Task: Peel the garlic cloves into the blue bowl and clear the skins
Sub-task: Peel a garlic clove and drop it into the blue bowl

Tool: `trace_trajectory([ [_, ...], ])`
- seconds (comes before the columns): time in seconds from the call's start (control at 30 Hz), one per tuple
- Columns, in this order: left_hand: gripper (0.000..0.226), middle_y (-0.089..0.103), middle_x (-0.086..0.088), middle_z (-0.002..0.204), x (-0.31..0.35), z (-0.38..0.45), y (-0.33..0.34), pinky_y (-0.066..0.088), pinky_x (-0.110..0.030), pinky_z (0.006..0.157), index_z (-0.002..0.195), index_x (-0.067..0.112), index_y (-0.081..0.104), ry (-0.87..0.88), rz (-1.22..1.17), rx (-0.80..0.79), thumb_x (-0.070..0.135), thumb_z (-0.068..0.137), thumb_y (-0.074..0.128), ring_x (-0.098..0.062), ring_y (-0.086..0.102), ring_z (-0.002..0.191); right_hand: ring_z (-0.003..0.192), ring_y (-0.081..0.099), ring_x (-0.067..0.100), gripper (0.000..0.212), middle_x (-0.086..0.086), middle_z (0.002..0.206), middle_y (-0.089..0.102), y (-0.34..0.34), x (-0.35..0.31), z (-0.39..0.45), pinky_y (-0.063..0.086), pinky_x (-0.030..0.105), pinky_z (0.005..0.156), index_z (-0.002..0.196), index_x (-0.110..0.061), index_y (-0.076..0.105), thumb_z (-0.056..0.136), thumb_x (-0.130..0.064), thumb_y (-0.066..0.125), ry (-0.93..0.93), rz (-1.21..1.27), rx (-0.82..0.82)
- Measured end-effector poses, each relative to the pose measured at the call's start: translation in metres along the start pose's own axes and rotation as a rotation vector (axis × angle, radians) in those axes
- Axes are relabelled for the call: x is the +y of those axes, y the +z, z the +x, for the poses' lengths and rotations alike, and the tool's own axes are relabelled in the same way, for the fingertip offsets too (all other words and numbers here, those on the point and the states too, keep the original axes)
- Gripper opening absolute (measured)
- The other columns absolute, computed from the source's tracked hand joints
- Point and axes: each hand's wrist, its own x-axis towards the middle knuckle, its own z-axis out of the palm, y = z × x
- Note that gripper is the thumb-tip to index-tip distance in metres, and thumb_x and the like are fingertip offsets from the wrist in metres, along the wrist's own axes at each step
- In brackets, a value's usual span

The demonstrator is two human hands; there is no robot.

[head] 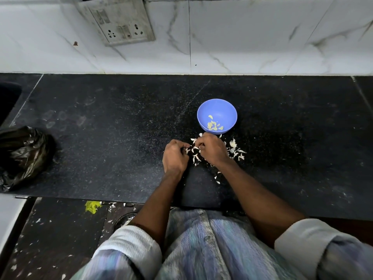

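Observation:
A blue bowl [217, 110] stands on the black counter and holds several peeled garlic cloves [214, 125] at its bottom. Just in front of it lies a scatter of white garlic skins [235, 149]. My left hand [174, 156] and my right hand [212, 149] are close together over the skins, fingers curled inward. Both seem to pinch a small white piece of garlic [194, 148] between them; the fingertips hide what exactly is held.
A crumpled black plastic bag [24, 154] lies at the counter's left edge. A white marble wall with a socket plate [123, 23] rises behind. The counter's front edge [121, 200] runs near my body; skins and a yellow scrap [92, 206] lie on the floor.

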Motion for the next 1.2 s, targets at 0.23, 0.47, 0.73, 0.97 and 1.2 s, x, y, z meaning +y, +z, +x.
trace_trajectory([
  [0.23,0.031,0.069,0.007,0.104,0.0,-0.001,-0.001,0.055,-0.03,0.077,0.094,0.022,0.081,-0.008,-0.056,0.047,-0.001,0.089,0.061,-0.014,0.065,0.095,0.078,0.063,0.013,0.02,-0.009,0.092,0.064,0.004,0.007,0.0,0.056,0.04,0.071,0.084,-0.027,0.076,0.078,-0.009,0.079,-0.073,0.119,-0.032],
  [0.47,0.038,0.071,0.006,0.103,-0.003,-0.001,0.0,0.054,-0.027,0.082,0.093,0.024,0.081,-0.051,-0.143,0.139,-0.004,0.09,0.055,-0.013,0.068,0.095,0.072,0.052,-0.002,0.023,-0.012,0.087,0.055,0.0,0.008,-0.009,0.04,0.023,0.063,0.088,-0.033,0.081,0.079,-0.012,0.079,-0.19,0.095,-0.238],
  [0.73,0.037,0.077,0.001,0.107,0.003,-0.007,0.0,0.05,-0.018,0.088,0.102,0.017,0.082,-0.057,-0.231,0.237,-0.004,0.091,0.054,-0.012,0.07,0.097,0.08,0.068,0.012,0.02,-0.007,0.084,0.071,0.002,0.016,-0.009,0.058,0.037,0.077,0.082,-0.019,0.072,0.086,-0.001,0.062,-0.067,0.28,-0.07],
  [0.97,0.026,0.077,0.005,0.104,0.017,-0.013,0.011,0.054,-0.02,0.083,0.106,0.019,0.081,0.021,-0.275,0.163,0.003,0.093,0.065,-0.007,0.071,0.089,0.054,0.069,0.01,0.019,0.0,0.066,0.073,-0.007,0.027,-0.013,0.057,0.028,0.063,0.079,-0.015,0.076,0.083,0.002,0.068,0.124,0.436,0.008],
  [1.2,0.011,0.081,0.006,0.086,0.043,-0.015,0.036,0.063,-0.029,0.075,0.098,0.014,0.084,-0.007,-0.519,-0.03,0.006,0.09,0.081,-0.009,0.077,0.077,0.061,0.072,0.02,0.014,0.014,0.074,0.076,-0.032,0.04,-0.027,0.053,0.02,0.056,0.093,-0.001,0.078,0.08,0.0,0.083,0.25,0.818,0.004],
])
